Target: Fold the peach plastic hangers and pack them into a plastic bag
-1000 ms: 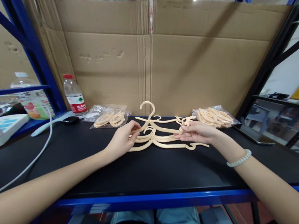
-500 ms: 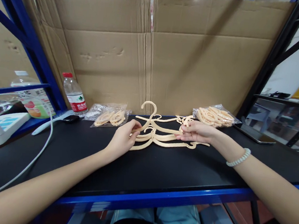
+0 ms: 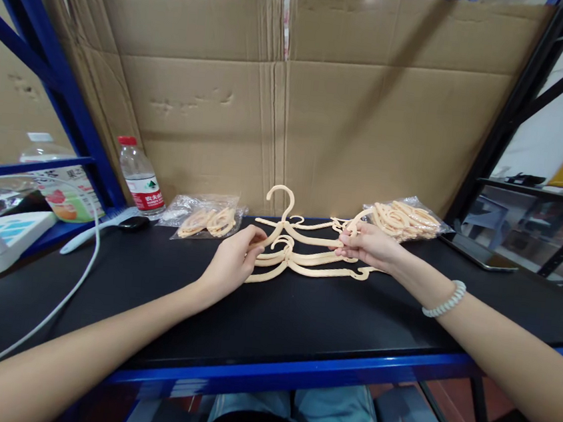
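Note:
A cream plastic clothes hanger (image 3: 284, 225) is held slightly raised between my two hands, its hook pointing up. My left hand (image 3: 233, 257) pinches its left arm. Around its right end the fingers of my right hand (image 3: 369, 246) are closed, and a small curved cream piece sticks up between them; how the two join is hidden. Just under and in front, more cream hangers (image 3: 323, 271) lie stacked on the black tabletop (image 3: 295, 320), with hooked ends at the right. Behind the held one another hanger (image 3: 317, 226) lies partly covered.
Clear bags of cream parts lie at the back left (image 3: 208, 222) and back right (image 3: 404, 218). A red-capped bottle (image 3: 140, 179) stands left, near a white device (image 3: 1, 245) and its cable (image 3: 71, 299). A phone-like slab (image 3: 480, 252) lies right. Cardboard (image 3: 196, 108) walls the back.
The right end of the held hanger and my right hand have risen slightly. The small curved piece at my right fingers now points up and right. My left hand has barely moved.

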The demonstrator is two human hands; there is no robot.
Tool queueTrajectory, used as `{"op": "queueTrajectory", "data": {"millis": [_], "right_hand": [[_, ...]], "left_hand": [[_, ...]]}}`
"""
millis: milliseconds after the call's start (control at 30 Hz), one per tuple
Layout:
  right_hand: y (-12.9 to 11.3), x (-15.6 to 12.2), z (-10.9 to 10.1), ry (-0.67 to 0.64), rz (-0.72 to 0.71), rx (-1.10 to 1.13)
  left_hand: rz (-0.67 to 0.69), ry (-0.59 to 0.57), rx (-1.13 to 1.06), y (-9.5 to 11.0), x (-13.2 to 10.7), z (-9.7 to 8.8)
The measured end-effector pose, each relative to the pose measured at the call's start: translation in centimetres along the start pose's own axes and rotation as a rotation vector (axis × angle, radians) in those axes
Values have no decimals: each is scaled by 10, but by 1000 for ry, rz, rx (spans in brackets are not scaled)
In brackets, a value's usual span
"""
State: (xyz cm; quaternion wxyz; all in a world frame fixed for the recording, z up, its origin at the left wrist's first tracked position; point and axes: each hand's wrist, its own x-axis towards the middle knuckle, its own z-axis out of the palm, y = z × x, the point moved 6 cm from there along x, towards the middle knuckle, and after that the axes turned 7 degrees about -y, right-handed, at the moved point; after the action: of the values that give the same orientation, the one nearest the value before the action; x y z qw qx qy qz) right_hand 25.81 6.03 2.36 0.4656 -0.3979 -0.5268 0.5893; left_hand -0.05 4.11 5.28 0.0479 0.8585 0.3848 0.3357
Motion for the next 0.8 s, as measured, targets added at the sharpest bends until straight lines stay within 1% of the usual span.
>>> {"op": "queueTrajectory", "data": {"millis": [100,233,300,400,467,533,667,733,800], "right_hand": [[-1,2,-1,6,-73,-4],[-10,3,-3,-28,-211,-1],[-17,3,-9,-16,-252,59],[-31,-1,-29,49,-280,74],[-40,-5,-43,47,-268,-45],[-44,-8,-54,-27,-197,-261],[-40,-15,-69,-239,-17,-702],[-37,-18,-71,-338,40,-847],[-32,-20,-69,-424,90,-931]], "left_hand": [[-16,-16,-10,-3,1,2],[-40,-20,-49,-7,3,3],[-57,-7,-58,-9,4,1],[-72,15,-40,-10,5,-3],[-69,16,-18,-9,5,-6],[-54,-24,8,-5,6,-7],[16,-228,118,10,3,-3],[70,-322,221,20,0,-1],[155,-412,332,30,-4,1]]}}
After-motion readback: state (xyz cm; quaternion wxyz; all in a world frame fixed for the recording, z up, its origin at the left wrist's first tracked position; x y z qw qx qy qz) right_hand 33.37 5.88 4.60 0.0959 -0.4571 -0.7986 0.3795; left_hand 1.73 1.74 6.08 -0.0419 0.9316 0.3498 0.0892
